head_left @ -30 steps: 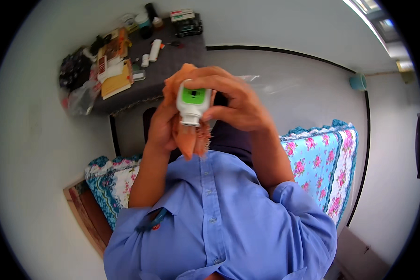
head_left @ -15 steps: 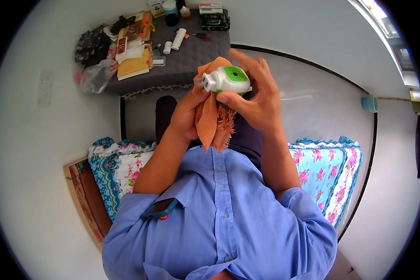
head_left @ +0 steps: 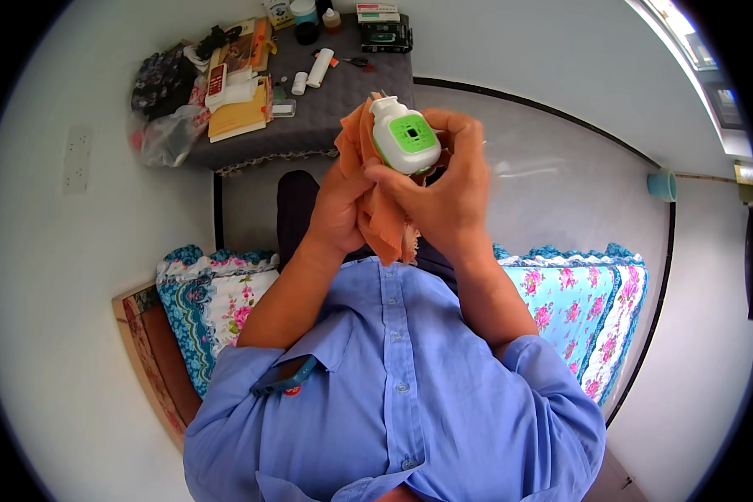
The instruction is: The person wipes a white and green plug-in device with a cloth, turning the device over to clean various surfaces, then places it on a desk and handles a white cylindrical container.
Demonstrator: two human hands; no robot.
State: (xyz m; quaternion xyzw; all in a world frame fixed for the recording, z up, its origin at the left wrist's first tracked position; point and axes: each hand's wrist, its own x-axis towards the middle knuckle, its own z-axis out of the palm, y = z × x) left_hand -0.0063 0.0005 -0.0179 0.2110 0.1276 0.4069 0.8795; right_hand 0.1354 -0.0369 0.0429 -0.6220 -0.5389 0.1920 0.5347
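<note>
Both hands, the left hand (head_left: 339, 209) and the right hand (head_left: 448, 197), hold a small white-and-green plastic device (head_left: 405, 135) wrapped in a crumpled orange cloth (head_left: 382, 222) above the blue-shirted chest.

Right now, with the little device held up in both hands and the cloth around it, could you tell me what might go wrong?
The white and green device rests mostly in the right hand, high above the floor; it could slip and drop. The orange cloth, bunched under the left hand, hangs loose and might slide free.

White-and-green device (head_left: 404, 135), orange cloth (head_left: 383, 219), blue shirt (head_left: 393, 393), floral turquoise bedding (head_left: 573, 305)
</note>
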